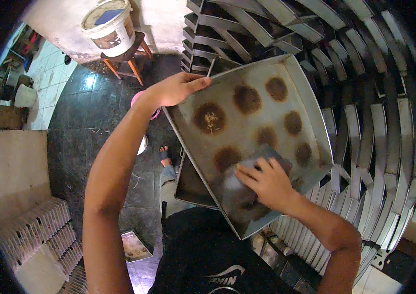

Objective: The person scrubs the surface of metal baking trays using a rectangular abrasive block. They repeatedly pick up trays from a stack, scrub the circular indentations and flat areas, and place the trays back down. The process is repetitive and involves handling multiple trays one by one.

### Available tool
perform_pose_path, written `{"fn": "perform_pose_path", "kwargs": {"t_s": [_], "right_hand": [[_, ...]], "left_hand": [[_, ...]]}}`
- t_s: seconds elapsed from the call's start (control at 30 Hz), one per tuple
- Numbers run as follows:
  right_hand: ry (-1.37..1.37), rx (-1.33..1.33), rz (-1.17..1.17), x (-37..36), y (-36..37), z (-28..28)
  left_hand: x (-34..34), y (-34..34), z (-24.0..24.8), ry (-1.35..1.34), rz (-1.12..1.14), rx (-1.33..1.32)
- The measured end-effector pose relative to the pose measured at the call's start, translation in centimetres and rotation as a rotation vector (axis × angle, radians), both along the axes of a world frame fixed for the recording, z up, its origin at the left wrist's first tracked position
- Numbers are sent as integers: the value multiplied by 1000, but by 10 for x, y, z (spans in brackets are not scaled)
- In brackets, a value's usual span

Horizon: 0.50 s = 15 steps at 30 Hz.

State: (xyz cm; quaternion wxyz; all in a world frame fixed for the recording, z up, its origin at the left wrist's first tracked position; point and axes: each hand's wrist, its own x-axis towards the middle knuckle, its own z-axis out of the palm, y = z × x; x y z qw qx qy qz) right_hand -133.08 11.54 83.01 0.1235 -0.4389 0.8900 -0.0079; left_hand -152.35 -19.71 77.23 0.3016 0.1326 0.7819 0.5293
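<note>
A square metal baking tray (pixel 247 122) with raised sides is tilted in front of me. Its bottom carries several round dark brown scorch marks, one with pale crumbs on it. My left hand (pixel 181 89) is closed over the tray's upper left rim, with the thumb along the edge. Over the lower part of the tray, my right hand (pixel 269 186) presses a flat grey scraper (pixel 239 177) against the bottom. Motion blurs the scraper, so its exact outline is unclear. A second metal tray (pixel 190 183) lies partly hidden beneath the first.
Tall stacks of metal trays (pixel 355 137) crowd the right side. At the upper left, a white bucket (pixel 115 39) stands on a wooden stool (pixel 129 56). Light slatted racks (pixel 41 230) stand lower left. A rectangular pan (pixel 136 246) lies on the dark tiled floor (pixel 90 157).
</note>
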Motion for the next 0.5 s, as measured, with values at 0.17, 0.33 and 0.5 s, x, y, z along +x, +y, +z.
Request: {"fn": "perform_pose_path", "kwargs": {"t_s": [0.17,0.33,0.5], "right_hand": [[108,-22,-41,-56,-31,-7],[115,-89,-113,-60,-42,-9],[202,-91,-121,-59,-38,-19]], "left_hand": [[5,9,32,43,-27,-166],[6,8,32,-15,-4,-143],[-3,4,12,-20,-39,-105]]}}
